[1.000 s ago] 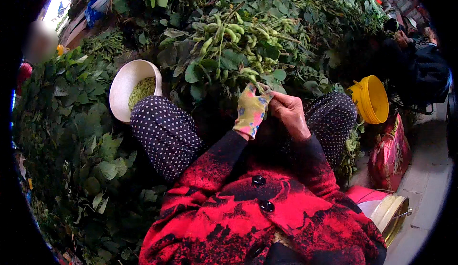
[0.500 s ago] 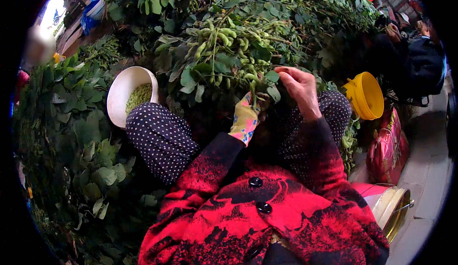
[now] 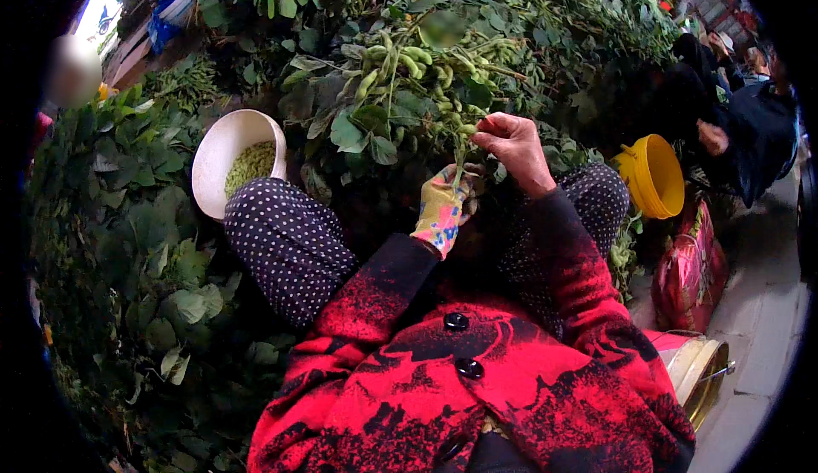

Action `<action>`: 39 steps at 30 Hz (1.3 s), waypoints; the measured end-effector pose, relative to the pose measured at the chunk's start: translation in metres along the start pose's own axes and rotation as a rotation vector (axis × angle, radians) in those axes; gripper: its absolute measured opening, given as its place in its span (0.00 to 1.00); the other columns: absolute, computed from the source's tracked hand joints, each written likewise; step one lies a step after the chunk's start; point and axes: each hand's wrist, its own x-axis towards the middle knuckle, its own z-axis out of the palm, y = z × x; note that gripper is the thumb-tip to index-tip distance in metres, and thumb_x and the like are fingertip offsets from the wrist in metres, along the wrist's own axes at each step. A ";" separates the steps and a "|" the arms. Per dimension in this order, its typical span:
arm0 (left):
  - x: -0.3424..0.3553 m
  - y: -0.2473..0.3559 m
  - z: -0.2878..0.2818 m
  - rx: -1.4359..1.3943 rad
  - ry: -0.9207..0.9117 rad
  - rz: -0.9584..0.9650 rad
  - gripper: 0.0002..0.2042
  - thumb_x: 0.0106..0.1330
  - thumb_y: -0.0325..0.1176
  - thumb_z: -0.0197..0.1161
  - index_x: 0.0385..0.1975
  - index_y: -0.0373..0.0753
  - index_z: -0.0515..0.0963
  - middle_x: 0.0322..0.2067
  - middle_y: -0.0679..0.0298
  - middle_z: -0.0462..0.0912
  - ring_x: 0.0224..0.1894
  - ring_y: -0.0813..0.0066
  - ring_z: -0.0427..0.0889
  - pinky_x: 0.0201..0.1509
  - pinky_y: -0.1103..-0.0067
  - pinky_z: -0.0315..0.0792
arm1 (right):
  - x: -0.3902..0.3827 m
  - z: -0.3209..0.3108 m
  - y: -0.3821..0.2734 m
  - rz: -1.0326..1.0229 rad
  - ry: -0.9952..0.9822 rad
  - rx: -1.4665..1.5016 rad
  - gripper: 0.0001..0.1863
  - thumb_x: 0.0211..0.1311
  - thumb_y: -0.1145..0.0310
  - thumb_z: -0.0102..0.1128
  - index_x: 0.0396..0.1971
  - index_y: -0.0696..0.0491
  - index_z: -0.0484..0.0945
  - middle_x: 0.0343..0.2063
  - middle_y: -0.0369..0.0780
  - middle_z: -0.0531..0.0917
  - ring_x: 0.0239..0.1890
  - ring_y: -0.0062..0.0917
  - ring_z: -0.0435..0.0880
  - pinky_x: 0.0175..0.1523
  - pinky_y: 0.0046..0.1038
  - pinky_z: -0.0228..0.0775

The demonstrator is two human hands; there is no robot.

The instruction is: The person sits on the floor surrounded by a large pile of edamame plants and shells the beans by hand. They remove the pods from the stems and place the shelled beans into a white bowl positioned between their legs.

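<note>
My left hand (image 3: 441,206), in a yellow patterned glove, is closed round the lower stem (image 3: 460,169) of a soybean plant. Plump green pods (image 3: 411,62) and broad leaves (image 3: 348,134) hang from its branches, spread out ahead of my hands. Just right of the stem, my bare right hand (image 3: 516,151) is closed in a pinch. Its thumb and forefinger meet at a soybean pod (image 3: 467,129), partly hidden by the fingertips. Above the plant is a blurred green shape (image 3: 443,30) like a leaf.
A white bucket (image 3: 202,166) with shelled green beans leans by my left knee. By my right knee are a yellow bucket (image 3: 626,166) and a pink sack (image 3: 690,268). Heaped plants (image 3: 554,21) lie ahead; leaves (image 3: 153,243) cover the left. Another person (image 3: 754,132) sits at right.
My right hand has shifted slightly left and down, closer to the stem. The leaf by its fingertips is gone, and a blurred leaf-like shape appears above the plant. The person at right has moved.
</note>
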 end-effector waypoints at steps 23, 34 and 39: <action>-0.003 0.004 -0.013 -0.025 -0.192 -0.237 0.17 0.58 0.48 0.49 0.31 0.38 0.71 0.11 0.71 0.61 0.09 0.81 0.58 0.10 0.85 0.50 | -0.020 -0.035 -0.020 -0.440 0.102 -0.601 0.09 0.41 0.69 0.57 0.19 0.54 0.66 0.19 0.41 0.70 0.24 0.38 0.71 0.25 0.33 0.61; 0.002 0.002 -0.013 0.131 -0.126 0.129 0.10 0.61 0.33 0.45 0.33 0.37 0.72 0.28 0.64 0.74 0.31 0.78 0.73 0.32 0.83 0.68 | -0.065 0.021 0.001 -0.284 0.117 -0.313 0.09 0.42 0.73 0.60 0.19 0.58 0.68 0.14 0.41 0.68 0.18 0.24 0.67 0.24 0.25 0.60; -0.002 0.005 -0.005 0.629 -0.013 0.326 0.09 0.59 0.30 0.46 0.35 0.36 0.73 0.30 0.65 0.75 0.31 0.79 0.71 0.32 0.85 0.65 | -0.078 0.024 -0.002 0.120 0.107 -0.037 0.09 0.49 0.71 0.56 0.29 0.60 0.72 0.19 0.33 0.72 0.25 0.12 0.66 0.31 0.17 0.62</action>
